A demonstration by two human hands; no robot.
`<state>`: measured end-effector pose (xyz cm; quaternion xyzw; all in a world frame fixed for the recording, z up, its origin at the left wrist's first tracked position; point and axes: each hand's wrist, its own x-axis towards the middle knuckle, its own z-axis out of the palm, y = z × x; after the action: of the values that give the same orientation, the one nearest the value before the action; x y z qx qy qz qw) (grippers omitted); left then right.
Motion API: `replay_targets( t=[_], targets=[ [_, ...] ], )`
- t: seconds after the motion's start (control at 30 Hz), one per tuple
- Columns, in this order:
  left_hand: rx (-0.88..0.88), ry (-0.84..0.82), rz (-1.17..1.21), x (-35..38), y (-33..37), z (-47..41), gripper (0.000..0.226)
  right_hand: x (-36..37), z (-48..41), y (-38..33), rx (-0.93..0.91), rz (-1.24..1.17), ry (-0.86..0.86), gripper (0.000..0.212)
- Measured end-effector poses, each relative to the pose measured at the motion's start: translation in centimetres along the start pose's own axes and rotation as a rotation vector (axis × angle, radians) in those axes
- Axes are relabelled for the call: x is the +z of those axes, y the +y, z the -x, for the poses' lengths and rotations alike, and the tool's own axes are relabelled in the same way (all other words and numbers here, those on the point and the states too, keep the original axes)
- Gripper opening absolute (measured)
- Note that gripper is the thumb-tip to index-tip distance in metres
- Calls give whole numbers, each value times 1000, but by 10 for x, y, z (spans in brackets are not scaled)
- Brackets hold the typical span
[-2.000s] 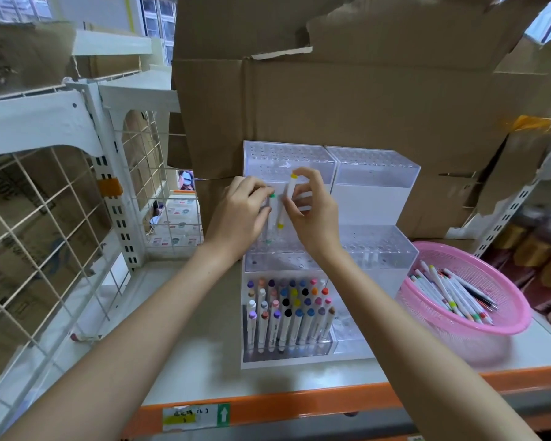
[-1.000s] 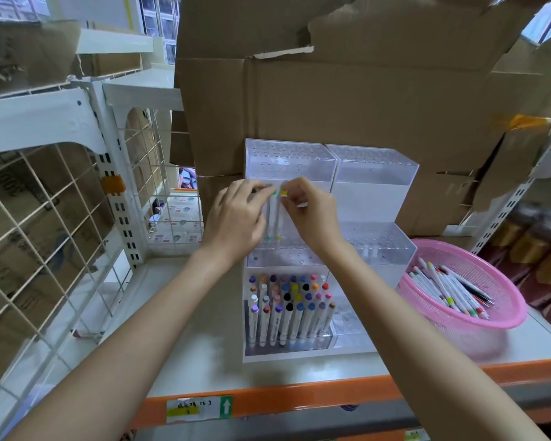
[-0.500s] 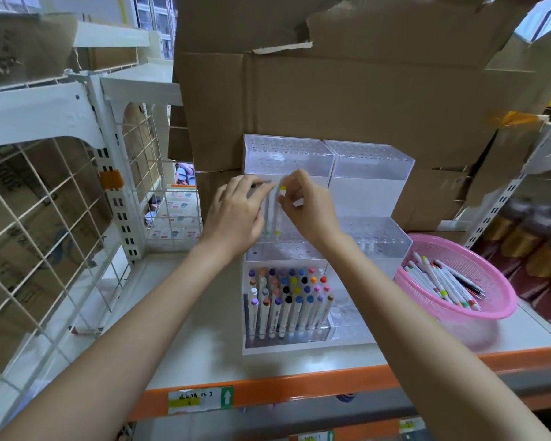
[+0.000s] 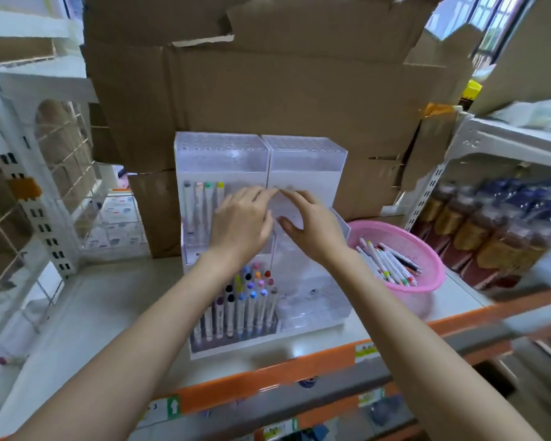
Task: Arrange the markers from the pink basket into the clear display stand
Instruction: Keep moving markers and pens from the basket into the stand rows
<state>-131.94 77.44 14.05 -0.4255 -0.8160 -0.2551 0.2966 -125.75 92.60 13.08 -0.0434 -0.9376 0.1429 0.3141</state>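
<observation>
Now, hands: left hand [image 4: 240,226], right hand [image 4: 314,229] loosely open, empty.
Risk: knuckles could tip upright markers [image 4: 208,198] in the clear display stand [image 4: 306,160].

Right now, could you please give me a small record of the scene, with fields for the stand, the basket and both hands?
stand: clear display stand, three stepped tiers
top tier: no markers show
middle tier: four markers upright at its left, caps grey, pink, green, yellow
front tier: front markers fill the left half
basket: pink basket, right of the stand, loose markers lying inside
left hand: before the middle tier, no marker seen in it
right hand: beside it, fingertips nearly meeting, no marker seen in it
</observation>
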Motion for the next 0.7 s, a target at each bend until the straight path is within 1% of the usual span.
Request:
replay_targets(
  t=[0.1,0.27,0.37,0.47,0.53,0.63,0.67,0.7],
  targets=[
    [-9,-57,38,22,30,-8,40,-21,21,31,61,28,19,50],
    [43,-181,121,67,87,-22,42,-53,58,91,208,68,3,47],
    [92,-190,184,95,118,-31,36,-67,76,128,282,76,-34,49],
    [175,-198,192,123,145,-38,41,-75,93,162,368,105,-93,51],
    [207,-229,142,142,159,-43,36,-78,102,181,411,107,-136,51],
    [229,-326,105,167,174,-45,14,-76,111,207,435,120,-211,49],
    [216,-371,104,178,177,-44,12,-73,112,216,439,120,-236,47],
    [180,-426,95,187,180,-43,16,-70,112,224,441,121,-259,45]
  ],
)
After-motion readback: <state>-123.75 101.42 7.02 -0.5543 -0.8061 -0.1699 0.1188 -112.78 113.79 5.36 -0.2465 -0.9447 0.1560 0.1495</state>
